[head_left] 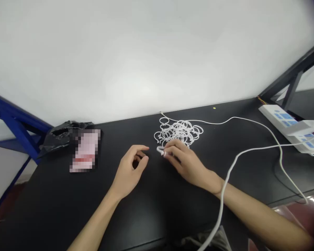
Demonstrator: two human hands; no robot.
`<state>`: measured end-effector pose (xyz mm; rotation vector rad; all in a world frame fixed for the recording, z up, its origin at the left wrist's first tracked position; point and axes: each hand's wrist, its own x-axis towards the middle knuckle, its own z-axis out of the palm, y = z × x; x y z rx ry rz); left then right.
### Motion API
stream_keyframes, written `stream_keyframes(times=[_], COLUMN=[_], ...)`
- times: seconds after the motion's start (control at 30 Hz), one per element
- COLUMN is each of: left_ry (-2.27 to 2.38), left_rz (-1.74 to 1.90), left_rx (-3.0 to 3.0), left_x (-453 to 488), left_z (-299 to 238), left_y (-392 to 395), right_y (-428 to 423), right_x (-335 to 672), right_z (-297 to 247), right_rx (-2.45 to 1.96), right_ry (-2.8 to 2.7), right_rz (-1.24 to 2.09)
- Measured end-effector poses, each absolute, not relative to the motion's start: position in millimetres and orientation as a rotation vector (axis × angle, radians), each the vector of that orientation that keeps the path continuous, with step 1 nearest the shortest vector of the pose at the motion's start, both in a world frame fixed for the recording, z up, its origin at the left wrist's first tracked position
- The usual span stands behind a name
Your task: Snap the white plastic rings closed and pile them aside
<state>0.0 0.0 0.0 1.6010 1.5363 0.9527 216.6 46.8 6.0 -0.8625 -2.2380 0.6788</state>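
My right hand [184, 162] pinches a white plastic ring [160, 150] between thumb and fingertips, just in front of the pile; the ring is partly hidden by the fingers. Behind it lies a loose heap of thin white rings [180, 130], several with a small tab or eyelet. Left of the held ring, my left hand [131, 170] hovers over the black tabletop with thumb and index finger curved apart. Nothing shows between them.
A white power strip [285, 127] sits at the right. White cables [234, 117] run across the table, one passing over my right forearm. At the left are a crumpled black plastic bag [62, 136] and a blurred pink item [86, 150]. A white wall [146, 62] stands behind.
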Motion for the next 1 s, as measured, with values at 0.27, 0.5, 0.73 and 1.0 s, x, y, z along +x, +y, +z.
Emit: stream_keyframes(times=[0.27, 0.5, 0.73, 1.0], left_ry=[1.827, 1.779, 1.740, 1.718], left_rz=[0.786, 0.735, 0.751, 0.757], left_rx=[2.113, 2.146, 2.176, 2.193], left_x=[-3.5, -5.2, -9.8, -12.5], left_z=[-20.1, -17.2, -17.6, -15.7], left_y=[11.7, 11.0, 13.8, 15.3], right_y=[116.0, 131.9, 141.0, 142.1], right_x=[226.4, 226.7, 204.9, 189.1], right_z=[13.2, 5.2, 11.4, 8.3], right_rx=[-1.094, -1.212, -1.228, -1.190], right_ry=[-2.289, -2.462, -2.520, -2.681], right_rz=[0.030, -0.137, -0.140, -0.033])
